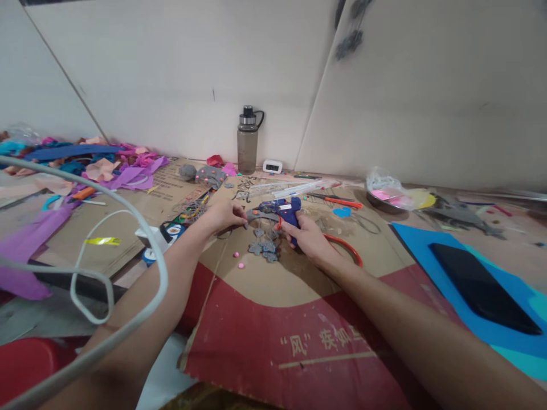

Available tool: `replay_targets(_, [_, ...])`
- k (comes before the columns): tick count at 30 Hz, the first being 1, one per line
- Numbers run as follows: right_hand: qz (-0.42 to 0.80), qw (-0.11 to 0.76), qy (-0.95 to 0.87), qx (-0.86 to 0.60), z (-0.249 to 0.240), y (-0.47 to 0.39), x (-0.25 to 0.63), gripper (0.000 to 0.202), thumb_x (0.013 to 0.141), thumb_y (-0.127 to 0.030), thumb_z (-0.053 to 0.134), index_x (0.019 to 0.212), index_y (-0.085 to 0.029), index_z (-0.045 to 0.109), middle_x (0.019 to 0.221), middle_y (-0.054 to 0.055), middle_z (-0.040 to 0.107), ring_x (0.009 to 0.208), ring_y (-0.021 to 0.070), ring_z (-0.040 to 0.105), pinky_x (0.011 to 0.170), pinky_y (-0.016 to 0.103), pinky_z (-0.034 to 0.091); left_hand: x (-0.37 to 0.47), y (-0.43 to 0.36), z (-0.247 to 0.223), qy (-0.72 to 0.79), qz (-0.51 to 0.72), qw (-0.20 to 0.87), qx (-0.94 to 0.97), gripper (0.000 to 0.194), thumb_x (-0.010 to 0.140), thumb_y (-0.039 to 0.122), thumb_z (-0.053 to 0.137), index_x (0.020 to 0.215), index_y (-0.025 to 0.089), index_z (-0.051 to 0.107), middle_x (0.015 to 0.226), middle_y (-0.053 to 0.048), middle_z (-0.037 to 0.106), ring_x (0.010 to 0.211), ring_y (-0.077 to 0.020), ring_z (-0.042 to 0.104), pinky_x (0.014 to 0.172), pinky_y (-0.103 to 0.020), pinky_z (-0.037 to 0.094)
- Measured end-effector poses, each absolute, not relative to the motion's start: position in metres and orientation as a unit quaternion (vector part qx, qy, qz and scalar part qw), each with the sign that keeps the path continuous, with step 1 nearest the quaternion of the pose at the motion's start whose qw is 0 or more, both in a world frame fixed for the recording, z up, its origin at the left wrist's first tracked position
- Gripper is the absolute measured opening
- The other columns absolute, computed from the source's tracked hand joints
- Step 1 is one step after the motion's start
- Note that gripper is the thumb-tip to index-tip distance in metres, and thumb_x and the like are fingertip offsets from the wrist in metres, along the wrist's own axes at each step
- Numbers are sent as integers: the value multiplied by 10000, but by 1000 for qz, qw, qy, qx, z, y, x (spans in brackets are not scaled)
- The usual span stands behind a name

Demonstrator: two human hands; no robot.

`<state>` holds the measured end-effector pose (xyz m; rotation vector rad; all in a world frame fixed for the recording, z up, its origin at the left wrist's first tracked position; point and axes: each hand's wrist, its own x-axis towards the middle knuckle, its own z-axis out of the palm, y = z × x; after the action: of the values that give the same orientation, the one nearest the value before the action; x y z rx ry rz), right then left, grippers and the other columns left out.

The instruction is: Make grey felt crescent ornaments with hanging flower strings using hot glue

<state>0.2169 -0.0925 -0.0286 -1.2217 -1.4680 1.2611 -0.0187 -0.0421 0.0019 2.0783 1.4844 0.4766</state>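
My right hand (308, 236) is wrapped round the grip of a blue hot glue gun (290, 212), whose nozzle points left. Opposite it, my left hand (226, 216) has thumb and fingers pinched together near the nozzle; a small grey bit shows at the fingertips, too small to name. Below the gun, several grey flower-shaped pieces (264, 248) lie on the cardboard (273, 287). Two pink balls (241, 266) rest to their left. An orange handle (348, 249) curves out from behind my right hand, the rest of its tool partly hidden.
A water bottle (247, 142) and a small digital clock (272, 166) stand by the wall. A white cable (160, 267) loops across the left foreground. Colourful scraps (102, 169) pile up at left. At right are a metal bowl (384, 199) and a black phone-like slab (482, 287) on blue sheets.
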Motion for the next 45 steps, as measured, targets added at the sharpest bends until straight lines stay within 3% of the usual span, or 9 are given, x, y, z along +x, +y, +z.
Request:
replay_targets(3, [500, 421, -589, -475, -34, -89, 217, 250, 777, -390, 559, 928, -218, 459, 803, -4, 629, 457, 75, 412, 400, 213, 342, -19, -40, 0, 552, 171, 264, 773, 184, 645, 258, 654, 764, 143, 734, 639, -30, 674, 576, -125, 558, 555, -233, 400])
replay_targets(8, [488, 413, -606, -473, -40, -85, 219, 244, 800, -407, 544, 944, -221, 477, 678, -28, 572, 444, 86, 403, 396, 214, 339, -22, -37, -3, 552, 168, 257, 775, 200, 638, 282, 666, 769, 142, 722, 645, -32, 671, 567, -126, 553, 527, -228, 383])
replay_targets(13, [492, 423, -601, -467, -40, -85, 218, 227, 796, -381, 546, 934, -225, 459, 802, 4, 621, 482, 82, 423, 408, 212, 370, -23, -39, -3, 545, 171, 265, 777, 170, 645, 274, 660, 748, 149, 710, 640, -20, 663, 566, -120, 550, 521, -219, 386])
replay_targets(18, [490, 416, -599, -476, -35, -88, 216, 259, 788, -399, 550, 950, -212, 476, 605, -56, 515, 436, 80, 395, 393, 206, 352, -21, -44, 3, 550, 158, 257, 779, 168, 665, 262, 648, 774, 163, 729, 660, -21, 677, 592, -123, 556, 544, -222, 399])
replay_targets(24, [491, 415, -596, -481, -36, -88, 217, 263, 789, -413, 550, 927, -205, 468, 567, -72, 476, 428, 77, 398, 390, 201, 337, -22, -44, 6, 540, 157, 271, 781, 194, 662, 277, 656, 789, 154, 735, 695, -33, 695, 634, -134, 577, 570, -224, 415])
replay_targets(31, [505, 428, -585, -469, -40, -86, 218, 288, 768, -436, 576, 912, -209, 476, 627, -48, 525, 450, 77, 397, 398, 212, 352, -28, -42, 7, 537, 216, 306, 756, 206, 665, 283, 642, 793, 139, 714, 664, -28, 681, 569, -118, 557, 532, -216, 401])
replay_targets(37, [513, 443, -577, -456, -39, -87, 217, 300, 759, -451, 600, 886, -215, 466, 659, -29, 558, 460, 79, 394, 402, 219, 349, -20, -48, 11, 559, 232, 248, 756, 195, 699, 317, 628, 729, 138, 697, 608, -16, 651, 545, -110, 532, 526, -214, 381])
replay_targets(45, [510, 440, -578, -460, -35, -90, 217, 313, 762, -450, 596, 924, -212, 473, 720, -9, 596, 465, 80, 398, 401, 223, 341, -16, -44, -6, 586, 223, 282, 727, 215, 635, 356, 681, 680, 147, 674, 555, -16, 621, 485, -113, 510, 462, -217, 347])
